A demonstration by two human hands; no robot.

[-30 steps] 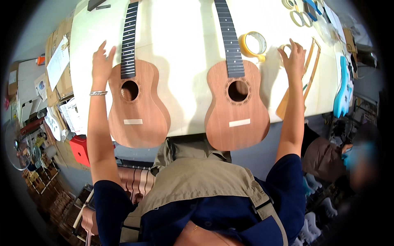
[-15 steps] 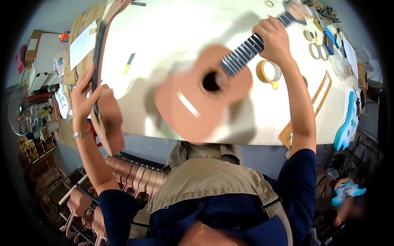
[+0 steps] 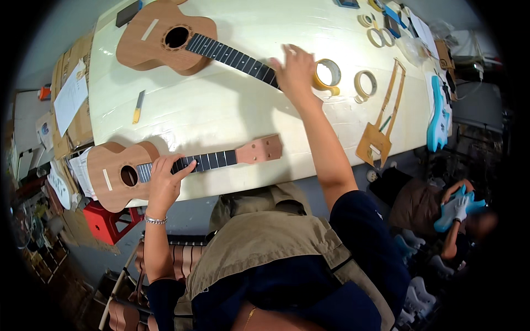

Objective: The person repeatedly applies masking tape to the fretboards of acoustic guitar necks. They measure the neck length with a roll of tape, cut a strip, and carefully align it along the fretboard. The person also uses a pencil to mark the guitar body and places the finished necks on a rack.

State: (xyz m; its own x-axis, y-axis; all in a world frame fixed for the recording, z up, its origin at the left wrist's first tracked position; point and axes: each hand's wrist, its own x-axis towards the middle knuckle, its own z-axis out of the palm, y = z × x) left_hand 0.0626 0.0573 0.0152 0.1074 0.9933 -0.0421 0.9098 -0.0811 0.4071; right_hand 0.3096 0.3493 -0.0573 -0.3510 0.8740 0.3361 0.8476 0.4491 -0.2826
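Note:
Two unstrung brown ukuleles lie face up on the pale table (image 3: 232, 110). The nearer ukulele (image 3: 102, 160) is at the front left corner, its headstock (image 3: 262, 149) pointing right. My left hand (image 3: 164, 185) is closed over its neck close to the body, thumb on the fretboard. Farther back, the other ukulele (image 3: 157, 47) has its dark fretboard slanting right toward me. At that neck's end is my right hand (image 3: 296, 74), fingers spread. The hand and wrist hide the headstock there, and whether they touch it is unclear.
A yellow tape roll (image 3: 327, 77) and another roll (image 3: 365, 85) lie right of my right hand, near a wooden frame (image 3: 375, 140). A cutter knife (image 3: 138, 107) sits between the ukuleles. A red stool (image 3: 107, 220) stands below. At right, a person holds a blue guitar body (image 3: 458, 208).
The ukulele in my left hand has gone from edge-on to flat on the table. The other has moved to the far left, and my right hand's grip on its neck has opened.

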